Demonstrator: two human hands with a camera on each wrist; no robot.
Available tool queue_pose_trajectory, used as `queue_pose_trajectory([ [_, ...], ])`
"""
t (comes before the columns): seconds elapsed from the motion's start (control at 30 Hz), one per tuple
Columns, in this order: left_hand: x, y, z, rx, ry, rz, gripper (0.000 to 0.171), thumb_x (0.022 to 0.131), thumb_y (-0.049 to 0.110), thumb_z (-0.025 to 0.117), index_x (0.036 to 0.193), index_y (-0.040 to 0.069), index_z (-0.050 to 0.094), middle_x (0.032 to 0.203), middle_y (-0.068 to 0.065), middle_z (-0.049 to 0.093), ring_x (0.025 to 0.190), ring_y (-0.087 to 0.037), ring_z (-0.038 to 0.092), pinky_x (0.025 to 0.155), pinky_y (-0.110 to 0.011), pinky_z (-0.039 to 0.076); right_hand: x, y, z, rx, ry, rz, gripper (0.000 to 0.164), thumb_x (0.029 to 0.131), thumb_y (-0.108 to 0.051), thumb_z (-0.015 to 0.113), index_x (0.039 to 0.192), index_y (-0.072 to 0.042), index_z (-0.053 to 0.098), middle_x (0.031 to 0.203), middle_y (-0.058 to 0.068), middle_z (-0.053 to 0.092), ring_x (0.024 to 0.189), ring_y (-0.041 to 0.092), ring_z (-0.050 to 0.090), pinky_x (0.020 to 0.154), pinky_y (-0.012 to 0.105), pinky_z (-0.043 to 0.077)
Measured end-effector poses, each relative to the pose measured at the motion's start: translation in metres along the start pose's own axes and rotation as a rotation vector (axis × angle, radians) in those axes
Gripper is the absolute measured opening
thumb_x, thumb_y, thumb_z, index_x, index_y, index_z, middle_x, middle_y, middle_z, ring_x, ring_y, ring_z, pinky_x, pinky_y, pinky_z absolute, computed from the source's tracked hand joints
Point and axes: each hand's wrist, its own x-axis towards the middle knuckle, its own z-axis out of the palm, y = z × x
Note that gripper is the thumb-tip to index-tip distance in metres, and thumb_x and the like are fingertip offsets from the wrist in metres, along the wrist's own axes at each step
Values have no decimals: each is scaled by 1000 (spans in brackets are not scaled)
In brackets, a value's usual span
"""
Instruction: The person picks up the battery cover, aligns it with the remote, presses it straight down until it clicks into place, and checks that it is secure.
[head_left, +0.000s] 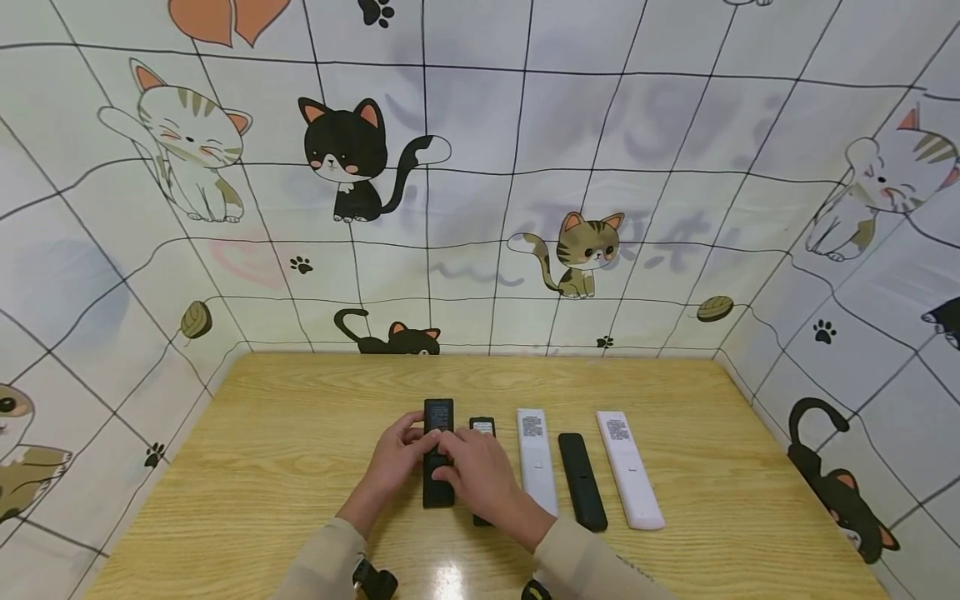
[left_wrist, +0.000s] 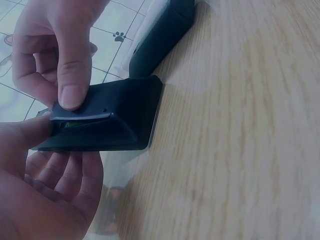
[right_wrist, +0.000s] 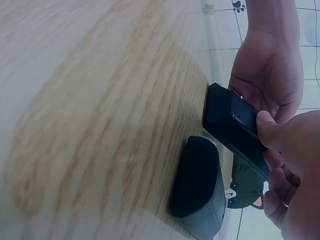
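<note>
A black remote control [head_left: 438,495] lies back side up in front of both hands. My left hand [head_left: 396,457] holds it along the left edge, thumb at the side of the battery cover [left_wrist: 102,100]. My right hand [head_left: 486,473] comes from the right, its thumb [left_wrist: 73,92] pressing on the cover and its other fingers curled by the far side. Along the cover's edge, a narrow slit shows some green inside. Just right of this remote lies a second black remote [head_left: 483,424] with a white label, partly hidden beneath the right hand.
Farther right on the wooden table [head_left: 300,417] lie a white remote [head_left: 536,467], a slim black remote [head_left: 582,482] and another white remote [head_left: 632,477], all side by side. A cat-printed cloth [head_left: 480,192] rises behind the table and along both sides.
</note>
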Motion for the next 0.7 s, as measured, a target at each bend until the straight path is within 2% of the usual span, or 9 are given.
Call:
queue_pose_trajectory([
  [0.07,0,0,0,2,-3,-5,44,95,16,63,135,1,52,107,-20,69,83,-19,63,67,-32,51,0,0,0,5,-10,19,29,82,-42,73,97,-22,60,81,-9,58,74,8,54,72,29,47],
  [0.2,10,-13,1,-3,11,-40,44,95,17,64,136,6,53,109,-18,69,85,-19,62,69,-31,50,0,0,0,0,-14,33,30,81,-43,74,94,-21,59,79,-9,57,72,7,52,70,28,45],
  [0.33,17,-25,2,6,19,-40,46,94,23,66,136,9,54,109,-16,70,85,-18,62,67,-30,49,0,0,1,-17,-13,40,30,81,-44,74,94,-21,59,79,-10,56,71,7,52,68,27,44],
  [0.57,19,-29,1,10,18,-37,45,93,26,67,134,12,56,108,-14,70,84,-16,62,67,-29,50,2,0,-1,-32,-39,79,32,81,-47,73,96,-22,60,81,-10,59,73,7,53,71,28,46],
  [0.7,19,-31,0,7,13,-28,46,92,27,68,134,11,56,108,-14,70,84,-16,62,68,-29,50,4,2,-3,-8,-65,142,36,81,-50,73,97,-20,60,81,-9,59,70,6,52,65,24,43],
])
